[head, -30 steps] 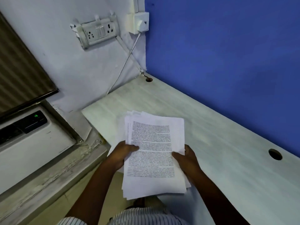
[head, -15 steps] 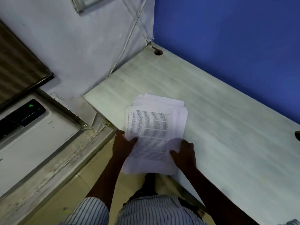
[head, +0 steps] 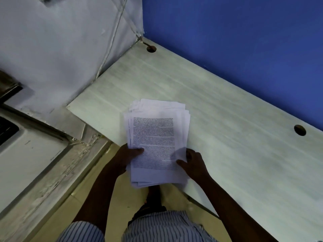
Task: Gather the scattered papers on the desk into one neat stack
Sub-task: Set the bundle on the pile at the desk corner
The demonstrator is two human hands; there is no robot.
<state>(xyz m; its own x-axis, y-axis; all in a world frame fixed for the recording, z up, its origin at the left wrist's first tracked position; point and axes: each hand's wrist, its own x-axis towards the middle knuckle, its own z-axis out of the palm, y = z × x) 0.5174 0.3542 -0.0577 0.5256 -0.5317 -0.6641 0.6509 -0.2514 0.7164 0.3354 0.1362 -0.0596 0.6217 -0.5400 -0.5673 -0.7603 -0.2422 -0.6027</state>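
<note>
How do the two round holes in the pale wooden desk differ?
The far round hole sits in the desk's corner where the walls meet; a thin cable enters it. The near round hole sits further right along the blue wall and shows no cable. Both are dark and lie near the desk's back edge.

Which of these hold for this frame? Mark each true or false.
1. Both hands hold the paper stack. True: left hand, right hand.
2. The top sheet is blank. False: it carries printed text.
3. The stack's edges are flush. False: sheets fan out at the far end.
4. The desk has two round holes. True.
5. Loose sheets lie elsewhere on the desk. False: none visible.
</note>
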